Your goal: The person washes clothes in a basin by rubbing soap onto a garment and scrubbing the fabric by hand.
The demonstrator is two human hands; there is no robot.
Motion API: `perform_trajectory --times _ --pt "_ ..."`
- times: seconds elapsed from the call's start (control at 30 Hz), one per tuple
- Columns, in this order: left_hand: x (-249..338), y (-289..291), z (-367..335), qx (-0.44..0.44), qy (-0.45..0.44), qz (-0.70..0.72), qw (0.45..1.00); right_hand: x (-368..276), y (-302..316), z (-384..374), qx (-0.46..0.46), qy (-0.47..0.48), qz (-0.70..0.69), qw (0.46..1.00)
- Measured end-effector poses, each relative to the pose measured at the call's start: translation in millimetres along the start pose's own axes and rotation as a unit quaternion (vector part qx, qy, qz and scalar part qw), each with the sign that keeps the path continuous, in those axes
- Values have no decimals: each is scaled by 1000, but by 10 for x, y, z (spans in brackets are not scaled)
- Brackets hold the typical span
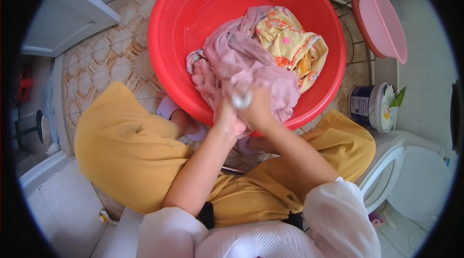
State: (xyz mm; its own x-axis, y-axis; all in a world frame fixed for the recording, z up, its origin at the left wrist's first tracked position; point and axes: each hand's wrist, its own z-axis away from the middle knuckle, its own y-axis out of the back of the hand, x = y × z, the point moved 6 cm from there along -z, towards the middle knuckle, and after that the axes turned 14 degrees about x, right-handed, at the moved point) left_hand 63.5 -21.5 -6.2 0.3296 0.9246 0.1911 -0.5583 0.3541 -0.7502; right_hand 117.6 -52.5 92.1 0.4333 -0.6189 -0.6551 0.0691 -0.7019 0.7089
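Observation:
A mauve-pink cloth (244, 47), wet and bunched up, lies in a large red basin (166, 40). My left hand (227, 117) and my right hand (258, 105) meet at its near side, closed on a gathered part of it. A blurred white patch, which looks like suds, shows between them. Motion smears the fingers, so their exact grip is hard to make out. Against the pink cloth, to the right, rests a pale yellow cloth (285, 38) with orange and pink flower prints.
My knees in mustard trousers (121, 147) flank the basin. On the right stand a white toilet (382, 178), a white and dark blue bucket (366, 105) and a pink basin (384, 23) propped upright by the wall. A white door (72, 14) is at the far left, above patterned floor tiles (104, 67).

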Motion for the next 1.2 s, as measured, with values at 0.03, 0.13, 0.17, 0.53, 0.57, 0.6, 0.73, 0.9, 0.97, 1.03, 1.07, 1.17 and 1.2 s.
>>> perform_trajectory --times 0.03,0.13,0.17,0.53,0.57,0.6,0.73,0.9,0.97,1.03,1.07,1.17,1.2 --pt "64 -444 170 49 42 96 993 334 -18 -99 11 -88 39 995" --pt "139 -484 239 75 7 68 995 324 -61 -119 46 -79 59 994" --pt "129 -457 234 77 -2 58 995 301 -63 -59 41 -67 45 996" --pt "51 -767 648 109 -26 -19 994 -104 623 2 129 -92 -94 983" --pt "71 -838 689 68 -60 -58 994 -151 746 -32 138 -101 -158 973" --pt "68 -948 762 -158 -6 22 987 -72 822 -88 149 -190 -238 941" --pt "-70 -1061 685 138 -36 -69 987 89 784 -38 146 -230 -226 935" --pt "-85 -592 305 182 23 54 981 -77 219 278 24 -12 11 1000" --pt "-188 -455 148 146 63 91 983 315 134 204 19 -93 65 993" --pt "-175 -364 110 133 76 110 982 455 66 143 39 -206 69 975" --pt "-166 -321 100 133 75 102 983 138 11 316 -6 -59 68 996" --pt "-169 -279 129 128 83 79 985 -268 -4 420 27 64 -46 997" --pt "-182 -276 122 123 87 71 986 -225 -5 427 29 63 -43 997"
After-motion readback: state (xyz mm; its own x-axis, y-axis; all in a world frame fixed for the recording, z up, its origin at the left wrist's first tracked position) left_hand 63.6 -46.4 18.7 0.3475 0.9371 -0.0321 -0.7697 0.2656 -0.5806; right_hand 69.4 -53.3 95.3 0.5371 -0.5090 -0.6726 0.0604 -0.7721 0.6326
